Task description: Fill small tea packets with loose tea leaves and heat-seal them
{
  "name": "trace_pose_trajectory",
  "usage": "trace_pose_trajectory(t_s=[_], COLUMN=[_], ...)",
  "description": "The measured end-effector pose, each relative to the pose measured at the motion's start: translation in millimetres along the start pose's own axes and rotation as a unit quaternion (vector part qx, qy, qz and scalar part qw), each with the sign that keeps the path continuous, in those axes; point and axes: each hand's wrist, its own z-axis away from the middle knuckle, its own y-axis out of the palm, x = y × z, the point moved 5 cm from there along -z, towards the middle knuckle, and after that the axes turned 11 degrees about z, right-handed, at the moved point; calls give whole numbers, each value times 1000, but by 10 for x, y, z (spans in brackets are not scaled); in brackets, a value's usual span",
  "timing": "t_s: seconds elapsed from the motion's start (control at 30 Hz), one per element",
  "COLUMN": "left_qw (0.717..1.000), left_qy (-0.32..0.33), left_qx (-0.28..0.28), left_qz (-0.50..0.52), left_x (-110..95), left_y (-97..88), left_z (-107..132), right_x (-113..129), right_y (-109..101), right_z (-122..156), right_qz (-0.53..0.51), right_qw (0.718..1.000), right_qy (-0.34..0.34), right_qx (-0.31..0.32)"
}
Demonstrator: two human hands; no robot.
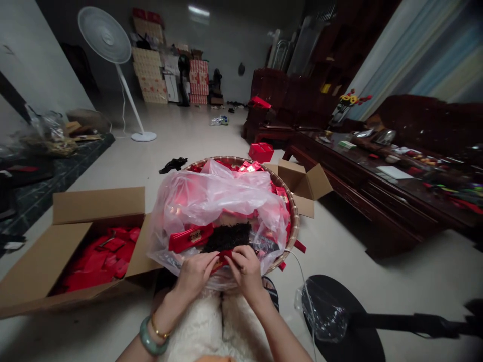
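Between the fingertips of my left hand [196, 272] and my right hand [246, 269] is a small red packet [222, 260], pinched from both sides. Just beyond it lies a heap of dark, dry tea-like leaves [228, 236], in an opened clear plastic bag [222, 188]. Another red packet [190, 238] with a gold label rests at the left of the leaves. The bag sits over a round woven basket [295, 221] full of red packets. Whether the packet in my hands is open or sealed is hidden by my fingers.
At left stands an open cardboard box [71, 246] of red packets; another open box [319, 181] is behind the basket. A black round stand base [343, 322] with clear plastic lies at right. Beyond are a white fan [130, 95] and a long dark wooden table [362, 186].
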Motion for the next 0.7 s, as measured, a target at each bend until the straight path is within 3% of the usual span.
trace_pose_trajectory(t_s=[0.13,0.23,0.37,0.47,0.57,0.7], left_qw=[1000,999,997,998,998,992], left_qy=[19,42,29,16,34,25], left_qx=[-18,-11,-25,-24,0,13], left_qz=[-1,6,-72,-55,53,122], left_x=[-36,-94,-69,32,105,152], left_y=[-51,-91,-196,-248,-244,-230], left_z=[-45,-107,-169,-166,-154,-182], right_x=[-25,-92,-295,-416,-375,-290], right_y=[4,35,50,54,84,171], right_z=[-3,8,38,36,9,35], right_qz=[-12,-49,-115,-255,-395,-488], right_qw=[999,994,976,931,865,780], right_qy=[28,80,180,254,271,284], right_qx=[26,51,46,59,150,268])
